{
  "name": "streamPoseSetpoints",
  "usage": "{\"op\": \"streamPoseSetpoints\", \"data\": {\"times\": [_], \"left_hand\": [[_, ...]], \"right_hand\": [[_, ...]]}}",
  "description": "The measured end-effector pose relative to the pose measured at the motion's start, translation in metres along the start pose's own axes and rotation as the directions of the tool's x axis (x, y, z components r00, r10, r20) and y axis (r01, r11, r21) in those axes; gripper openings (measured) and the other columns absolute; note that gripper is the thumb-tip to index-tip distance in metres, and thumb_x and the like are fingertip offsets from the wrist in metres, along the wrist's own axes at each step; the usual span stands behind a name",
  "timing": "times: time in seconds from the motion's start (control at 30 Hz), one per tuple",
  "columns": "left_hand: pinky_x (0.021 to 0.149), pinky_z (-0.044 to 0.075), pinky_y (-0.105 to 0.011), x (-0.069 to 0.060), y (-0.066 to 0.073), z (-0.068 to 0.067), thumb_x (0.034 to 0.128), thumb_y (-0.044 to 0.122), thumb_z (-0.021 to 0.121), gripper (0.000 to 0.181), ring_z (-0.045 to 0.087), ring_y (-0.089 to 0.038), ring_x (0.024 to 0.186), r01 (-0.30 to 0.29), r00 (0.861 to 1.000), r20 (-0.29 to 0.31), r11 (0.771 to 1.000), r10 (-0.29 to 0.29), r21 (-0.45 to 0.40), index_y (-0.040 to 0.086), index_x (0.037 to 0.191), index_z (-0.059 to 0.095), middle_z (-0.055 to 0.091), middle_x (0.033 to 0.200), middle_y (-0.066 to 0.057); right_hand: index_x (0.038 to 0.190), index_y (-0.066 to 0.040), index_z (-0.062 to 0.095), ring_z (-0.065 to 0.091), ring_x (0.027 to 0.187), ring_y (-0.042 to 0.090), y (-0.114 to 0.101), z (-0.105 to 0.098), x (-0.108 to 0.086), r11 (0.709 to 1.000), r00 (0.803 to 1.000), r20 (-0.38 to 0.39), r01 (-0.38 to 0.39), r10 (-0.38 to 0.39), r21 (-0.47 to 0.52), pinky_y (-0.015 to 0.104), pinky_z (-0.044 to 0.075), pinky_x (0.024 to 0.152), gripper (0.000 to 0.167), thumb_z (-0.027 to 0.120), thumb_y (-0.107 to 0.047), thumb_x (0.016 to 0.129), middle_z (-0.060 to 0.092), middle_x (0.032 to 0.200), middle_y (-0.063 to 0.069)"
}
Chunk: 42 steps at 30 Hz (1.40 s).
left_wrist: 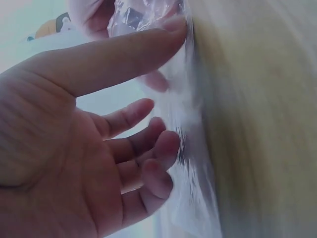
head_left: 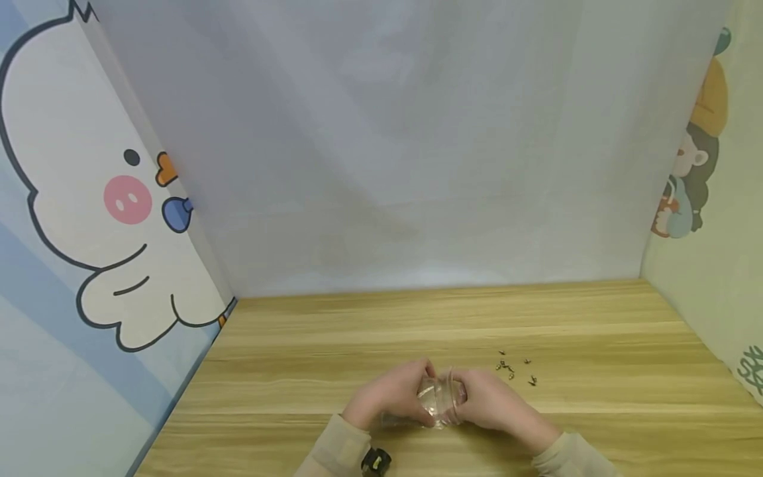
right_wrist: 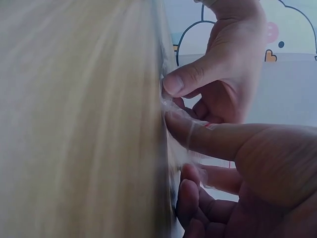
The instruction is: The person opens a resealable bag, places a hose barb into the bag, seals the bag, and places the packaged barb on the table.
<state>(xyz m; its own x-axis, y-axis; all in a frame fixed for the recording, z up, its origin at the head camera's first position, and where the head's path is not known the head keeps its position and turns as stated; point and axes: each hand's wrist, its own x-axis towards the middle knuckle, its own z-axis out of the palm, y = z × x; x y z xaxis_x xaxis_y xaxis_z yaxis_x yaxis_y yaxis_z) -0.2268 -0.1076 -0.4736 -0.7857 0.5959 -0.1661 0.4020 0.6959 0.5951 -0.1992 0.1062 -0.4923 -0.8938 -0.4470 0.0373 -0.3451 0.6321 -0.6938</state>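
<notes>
A clear plastic bag lies low over the wooden table, between my two hands. My left hand holds its left part, with the thumb pressed on the film in the left wrist view. On the other side my right hand grips the bag near its edge. The right wrist view shows clear film around the right thumb and a finger. Some of the bag is hidden behind the fingers. Several small metal pieces, like screws, lie scattered on the table beyond my right hand.
The wood-grain table ends at a pale grey cloth wall behind. Printed cartoon panels stand at the left and right. A black wrist device sits by the left sleeve.
</notes>
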Motion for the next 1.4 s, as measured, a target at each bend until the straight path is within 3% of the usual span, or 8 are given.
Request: {"op": "streamPoseSetpoints", "data": {"times": [0.17, 0.3, 0.47, 0.63, 0.8, 1.0, 1.3, 1.4], "left_hand": [[0.090, 0.052, -0.027, 0.002, 0.005, 0.002, 0.0699, 0.025, 0.104, 0.091, 0.061, -0.008, 0.097, -0.030, 0.999, -0.013, 0.998, 0.031, 0.063, 0.006, 0.142, 0.053, 0.064, 0.114, -0.001], [0.098, 0.052, -0.028, 0.004, 0.006, 0.007, 0.0686, 0.037, 0.104, 0.093, 0.062, -0.010, 0.110, -0.045, 0.999, -0.014, 0.989, 0.047, 0.140, 0.006, 0.143, 0.057, 0.067, 0.129, -0.001], [0.105, 0.050, -0.032, 0.007, 0.003, 0.011, 0.0675, 0.040, 0.104, 0.097, 0.062, -0.015, 0.120, -0.067, 0.997, -0.025, 0.989, 0.071, 0.130, 0.005, 0.144, 0.057, 0.066, 0.136, -0.006], [0.100, 0.052, -0.031, 0.008, 0.005, 0.011, 0.0695, 0.040, 0.103, 0.090, 0.062, -0.012, 0.114, -0.087, 0.995, -0.045, 0.988, 0.093, 0.126, 0.009, 0.141, 0.058, 0.065, 0.130, -0.004], [0.090, 0.052, -0.026, 0.007, 0.007, 0.011, 0.0711, 0.038, 0.103, 0.077, 0.057, -0.006, 0.102, -0.060, 0.996, -0.053, 0.992, 0.066, 0.112, 0.012, 0.133, 0.064, 0.062, 0.117, 0.002], [0.083, 0.052, -0.025, 0.007, 0.007, 0.012, 0.0698, 0.034, 0.103, 0.074, 0.057, -0.006, 0.096, -0.028, 0.998, -0.057, 0.997, 0.032, 0.072, 0.011, 0.130, 0.067, 0.061, 0.113, 0.002], [0.097, 0.053, -0.031, 0.006, 0.009, 0.012, 0.0655, 0.037, 0.105, 0.085, 0.058, -0.013, 0.109, -0.023, 0.995, -0.096, 0.992, 0.035, 0.127, 0.009, 0.136, 0.067, 0.058, 0.128, -0.005], [0.096, 0.052, -0.030, 0.004, 0.010, 0.012, 0.0636, 0.037, 0.106, 0.086, 0.055, -0.011, 0.108, -0.023, 0.994, -0.099, 0.989, 0.037, 0.147, 0.008, 0.134, 0.066, 0.057, 0.124, -0.002]], "right_hand": [[0.120, -0.008, 0.074, 0.052, 0.066, 0.014, 0.002, -0.001, -0.001, 1.000, 1.000, -0.007, -0.002, 0.002, -0.028, 0.032, 0.045, 0.059, 0.058, 0.098, -0.017, 0.068, 0.057, 0.073, -0.006], [0.105, -0.012, 0.074, 0.053, 0.066, 0.016, 0.001, -0.001, -0.001, 0.999, 1.000, -0.010, -0.020, 0.019, -0.031, 0.033, 0.046, 0.059, 0.045, 0.098, -0.019, 0.067, 0.057, 0.072, -0.006], [0.103, -0.011, 0.075, 0.057, 0.069, 0.016, -0.003, -0.001, 0.001, 0.997, 0.999, -0.015, -0.050, 0.049, -0.051, 0.037, 0.051, 0.063, 0.042, 0.097, -0.018, 0.068, 0.063, 0.075, -0.006], [0.103, -0.009, 0.073, 0.057, 0.068, 0.016, -0.006, -0.001, 0.002, 0.996, 0.998, -0.026, -0.057, 0.056, -0.063, 0.036, 0.051, 0.062, 0.042, 0.096, -0.015, 0.067, 0.063, 0.075, -0.004], [0.101, -0.007, 0.074, 0.052, 0.062, 0.015, -0.003, -0.006, -0.001, 0.999, 0.999, 0.006, -0.048, 0.048, 0.009, 0.030, 0.043, 0.055, 0.036, 0.093, -0.014, 0.072, 0.057, 0.070, -0.004], [0.113, -0.001, 0.076, 0.051, 0.058, 0.012, 0.001, -0.011, -0.002, 0.997, 0.999, 0.036, -0.041, 0.039, 0.064, 0.026, 0.041, 0.053, 0.046, 0.093, -0.014, 0.072, 0.058, 0.067, -0.004], [0.102, -0.006, 0.075, 0.050, 0.059, 0.011, -0.001, -0.011, -0.001, 0.999, 0.999, 0.020, -0.030, 0.030, 0.018, 0.028, 0.040, 0.054, 0.040, 0.095, -0.020, 0.071, 0.056, 0.066, -0.005], [0.098, -0.008, 0.074, 0.050, 0.059, 0.011, 0.000, -0.010, -0.001, 0.999, 0.999, 0.013, -0.034, 0.034, 0.009, 0.028, 0.040, 0.054, 0.038, 0.096, -0.022, 0.071, 0.056, 0.066, -0.005]]}}
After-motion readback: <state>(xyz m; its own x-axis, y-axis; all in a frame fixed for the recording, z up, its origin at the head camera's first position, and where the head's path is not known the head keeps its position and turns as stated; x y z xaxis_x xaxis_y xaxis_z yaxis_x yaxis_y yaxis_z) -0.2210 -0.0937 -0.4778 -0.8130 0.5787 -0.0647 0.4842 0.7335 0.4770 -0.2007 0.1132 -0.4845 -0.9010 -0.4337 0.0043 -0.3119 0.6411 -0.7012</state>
